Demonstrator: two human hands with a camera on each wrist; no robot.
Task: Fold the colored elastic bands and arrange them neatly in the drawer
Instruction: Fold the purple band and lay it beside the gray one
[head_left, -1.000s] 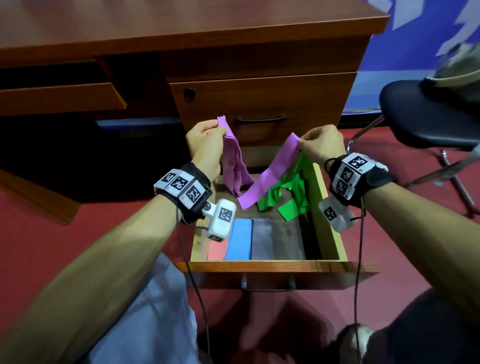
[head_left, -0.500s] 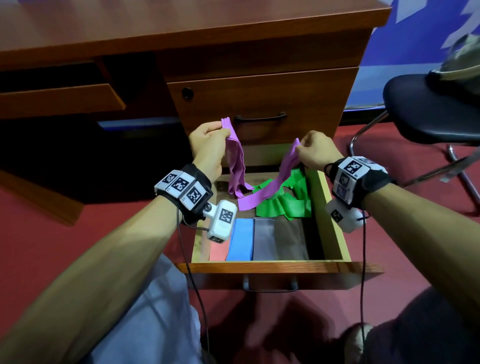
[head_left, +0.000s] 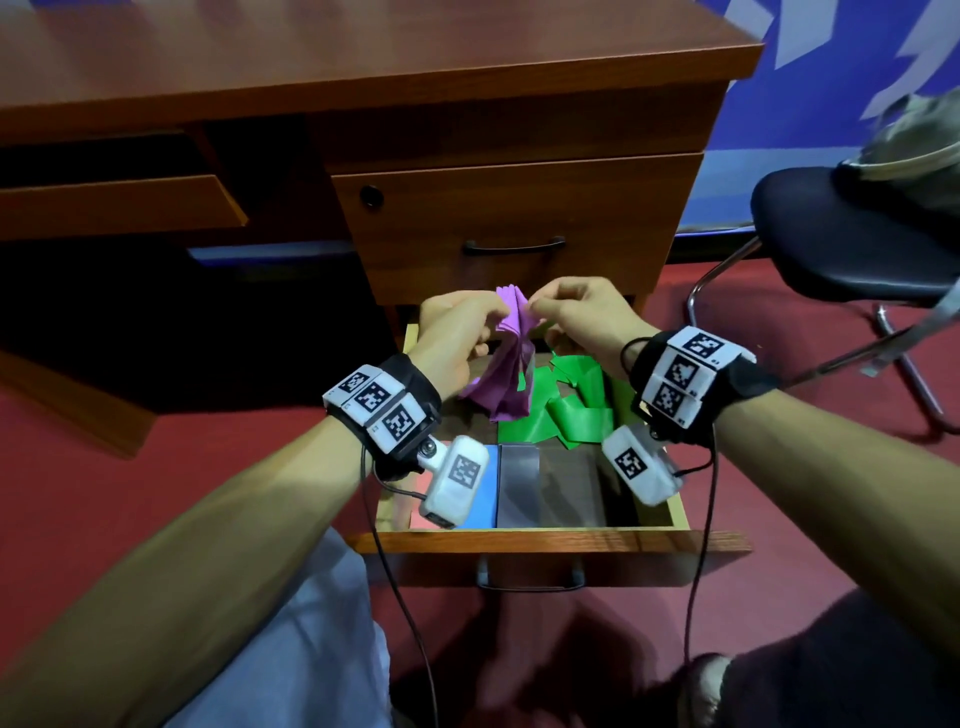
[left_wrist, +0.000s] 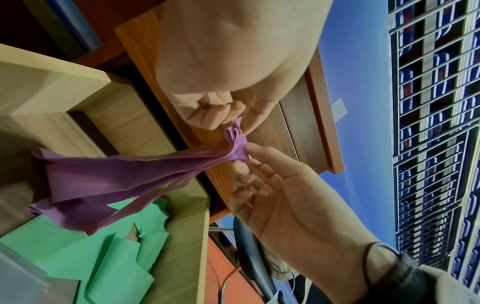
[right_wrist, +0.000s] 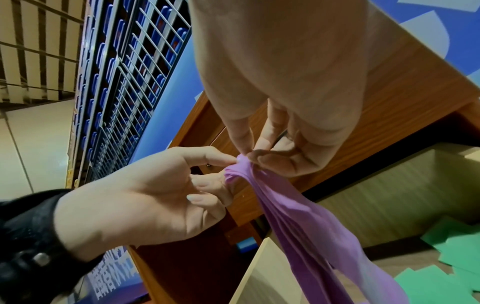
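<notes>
Both hands were up over the back of the open drawer (head_left: 519, 538), close together, each grip pinching the top of one purple band (head_left: 506, 374). The left hand (head_left: 457, 338) had its thumb and fingertips closed on the bunched layers, and the right hand (head_left: 587, 317) pinched the same top edge from the other side. The band hung down below the grips in loose, uneven folds, just above a crumpled green band (head_left: 571, 410) lying in the drawer. I thought the soft layers could slide apart if either pinch let go too soon, and the fold would come out crooked. The hanging end might also catch on the green one and drag it. I counted one purple band, one green band, and three flat folded ones nearer the front: a blue band (head_left: 480, 501), a grey band (head_left: 517, 486) and a pink band (head_left: 418, 517).
</notes>
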